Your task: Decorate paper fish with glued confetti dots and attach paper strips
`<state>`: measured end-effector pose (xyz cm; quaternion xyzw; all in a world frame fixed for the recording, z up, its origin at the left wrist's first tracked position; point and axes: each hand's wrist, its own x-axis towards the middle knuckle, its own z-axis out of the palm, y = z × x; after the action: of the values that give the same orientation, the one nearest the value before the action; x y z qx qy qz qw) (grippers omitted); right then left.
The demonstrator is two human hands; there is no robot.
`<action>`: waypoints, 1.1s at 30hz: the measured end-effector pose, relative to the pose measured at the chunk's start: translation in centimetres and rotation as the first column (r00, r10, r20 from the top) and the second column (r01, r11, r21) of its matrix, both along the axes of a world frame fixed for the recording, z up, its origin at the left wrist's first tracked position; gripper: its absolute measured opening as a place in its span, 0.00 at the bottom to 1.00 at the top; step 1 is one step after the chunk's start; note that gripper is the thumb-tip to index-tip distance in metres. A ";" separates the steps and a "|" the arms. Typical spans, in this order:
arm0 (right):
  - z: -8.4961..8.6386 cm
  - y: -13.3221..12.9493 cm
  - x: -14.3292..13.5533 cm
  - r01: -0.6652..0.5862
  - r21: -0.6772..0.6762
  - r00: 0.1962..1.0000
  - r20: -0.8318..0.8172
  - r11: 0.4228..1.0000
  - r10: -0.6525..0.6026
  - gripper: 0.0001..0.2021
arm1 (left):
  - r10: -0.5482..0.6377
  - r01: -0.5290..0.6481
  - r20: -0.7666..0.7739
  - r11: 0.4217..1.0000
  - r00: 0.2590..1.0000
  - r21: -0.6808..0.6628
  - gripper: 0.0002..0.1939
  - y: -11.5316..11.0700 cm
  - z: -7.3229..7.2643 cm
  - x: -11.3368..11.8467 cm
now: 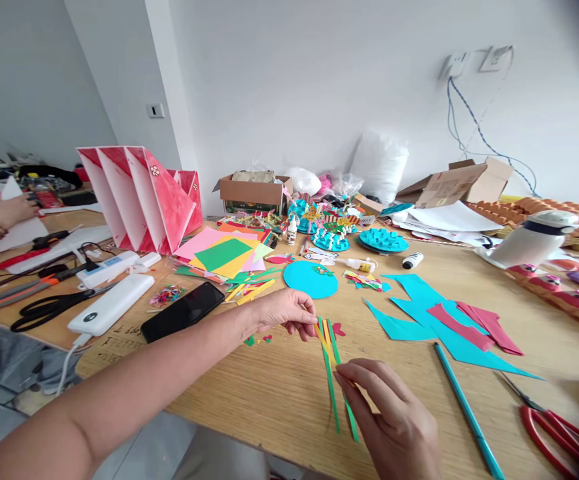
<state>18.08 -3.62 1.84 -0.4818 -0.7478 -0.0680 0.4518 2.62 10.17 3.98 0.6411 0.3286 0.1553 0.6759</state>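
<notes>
My left hand pinches the upper end of a narrow yellow paper strip. The strip's lower end sits between the thumb and fingers of my right hand, so it slants between both hands. Green paper strips run lengthwise beneath it, with a red strip partly showing at the top. Beside them lies a small red paper cutout. Beyond my left hand is a blue paper circle with a small decorated green piece at its upper right.
Blue paper scraps, a teal pen and red-handled scissors lie to the right. Leftward are a black phone, a white power bank and coloured paper sheets. Another person's hand is at far left.
</notes>
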 end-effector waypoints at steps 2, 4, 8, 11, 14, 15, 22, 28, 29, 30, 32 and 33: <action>-0.1 0.0 0.0 -0.006 0.012 1.000 0.008 1.000 0.006 0.05 | 0.026 -0.026 -0.001 0.999 1.000 0.025 0.16 0.3 -0.3 -0.1; -0.2 0.0 0.1 -0.010 0.027 1.000 0.020 1.000 0.010 0.05 | 0.052 -0.053 0.008 0.998 0.999 0.044 0.15 0.7 -0.6 -0.1; -0.3 0.0 0.2 -0.026 0.056 0.999 0.049 0.998 0.023 0.06 | 0.056 -0.056 -0.001 0.998 0.998 0.022 0.16 1.3 -0.8 -0.2; -0.5 0.0 0.2 -0.036 0.052 0.997 0.071 0.998 0.033 0.08 | 0.054 -0.053 -0.043 0.998 0.998 0.036 0.16 1.5 -0.7 -0.2; -0.7 0.0 0.0 -0.047 0.026 0.995 0.091 0.999 0.044 0.09 | 0.084 -0.070 -0.100 0.988 0.991 0.135 0.15 1.5 -0.8 0.1; -0.9 0.0 0.0 -0.048 0.008 0.994 0.099 0.999 0.047 0.09 | 0.094 -0.074 -0.114 0.983 0.989 0.169 0.14 1.5 -0.9 0.2; -1.8 0.4 0.0 -0.018 -0.095 0.988 0.152 0.995 0.032 0.12 | 0.134 -0.041 -0.205 0.914 0.970 0.403 0.09 2.1 -2.1 1.6; -2.0 0.7 -0.1 0.079 -0.237 0.969 0.246 0.968 -0.019 0.12 | 0.161 -0.001 -0.277 0.866 0.947 0.500 0.05 2.7 -2.5 2.4; -2.0 0.8 -0.1 0.094 -0.261 0.963 0.268 0.961 -0.022 0.12 | 0.166 0.008 -0.289 0.855 0.943 0.518 0.05 2.8 -2.6 2.6; -2.0 0.9 -0.2 0.107 -0.282 0.958 0.287 0.953 -0.023 0.12 | 0.171 0.018 -0.301 0.844 0.938 0.537 0.05 2.9 -2.6 2.7; -2.0 1.1 -0.2 0.130 -0.310 0.949 0.313 0.942 -0.028 0.13 | 0.179 0.041 -0.324 0.820 0.929 0.571 0.04 3.1 -2.7 3.0; -2.0 1.2 -0.3 0.140 -0.322 0.946 0.324 0.936 -0.030 0.13 | 0.182 0.054 -0.336 0.808 0.924 0.586 0.04 3.2 -2.8 3.2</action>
<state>17.78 -2.45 -0.14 -0.5681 -0.7885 -0.0328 0.2335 5.80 13.36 1.15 0.8235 0.4100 0.1460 0.3638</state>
